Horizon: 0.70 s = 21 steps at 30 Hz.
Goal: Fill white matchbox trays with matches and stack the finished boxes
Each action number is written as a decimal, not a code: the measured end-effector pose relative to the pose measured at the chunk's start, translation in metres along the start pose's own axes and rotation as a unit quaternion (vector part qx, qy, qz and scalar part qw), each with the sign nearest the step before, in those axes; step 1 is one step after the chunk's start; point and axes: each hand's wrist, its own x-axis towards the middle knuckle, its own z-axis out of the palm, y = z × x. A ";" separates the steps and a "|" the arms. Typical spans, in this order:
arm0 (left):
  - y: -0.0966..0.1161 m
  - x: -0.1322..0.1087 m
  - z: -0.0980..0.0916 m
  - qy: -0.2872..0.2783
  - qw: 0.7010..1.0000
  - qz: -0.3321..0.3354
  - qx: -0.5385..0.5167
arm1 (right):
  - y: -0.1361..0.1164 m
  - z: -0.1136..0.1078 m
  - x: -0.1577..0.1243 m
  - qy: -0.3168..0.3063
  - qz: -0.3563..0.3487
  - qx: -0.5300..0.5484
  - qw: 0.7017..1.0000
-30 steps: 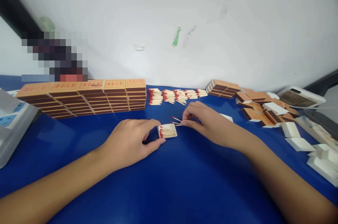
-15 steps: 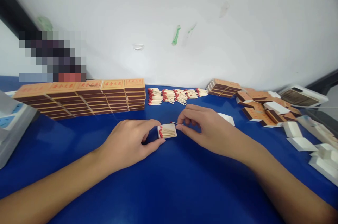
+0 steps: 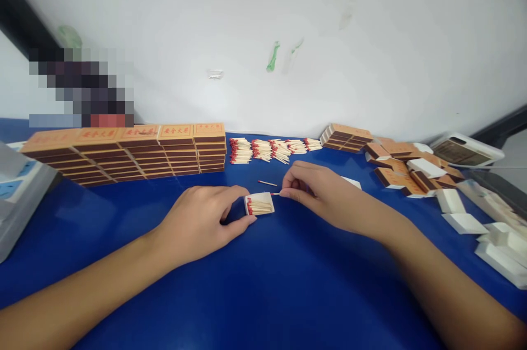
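My left hand (image 3: pixel 209 218) grips the left end of a small white matchbox tray (image 3: pixel 263 196) between thumb and forefinger. Several red-headed matches (image 3: pixel 260 207) lie inside it, heads to the left. Just right of the tray, my right hand (image 3: pixel 315 190) pinches a match (image 3: pixel 275 194) in thumb and fingertips; its head points toward the tray's right edge. One loose match (image 3: pixel 267 183) lies on the blue table behind the tray. Farther back, sorted bunches of matches (image 3: pixel 241 151) sit in a row by the wall.
A long stack of orange matchboxes (image 3: pixel 173 146) stands at the back left. At right are a smaller matchbox stack (image 3: pixel 348 137), scattered matchbox sleeves (image 3: pixel 395 177), white trays (image 3: pixel 500 262) and a phone-like white object (image 3: pixel 469 149). A grey plastic container (image 3: pixel 24 212) is at far left.
A loose match now lies on the table behind the tray. My right hand has shifted slightly right and holds a match beside the tray. The left hand stays on the tray.
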 end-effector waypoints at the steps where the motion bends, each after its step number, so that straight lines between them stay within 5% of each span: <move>1: 0.000 0.000 0.000 0.000 1.000 0.001 0.000 | -0.004 0.002 0.000 0.006 -0.004 0.005 1.000; 6: 0.000 0.000 0.000 0.007 1.000 0.011 -0.001 | -0.013 0.009 -0.001 0.004 -0.020 -0.004 1.000; 15: 0.000 0.000 0.001 0.006 1.000 0.007 0.006 | 0.025 -0.018 -0.010 -0.092 0.006 0.011 0.996; 21: 0.000 0.000 0.001 0.007 1.000 0.009 0.008 | 0.023 -0.024 -0.010 -0.105 0.005 0.000 0.994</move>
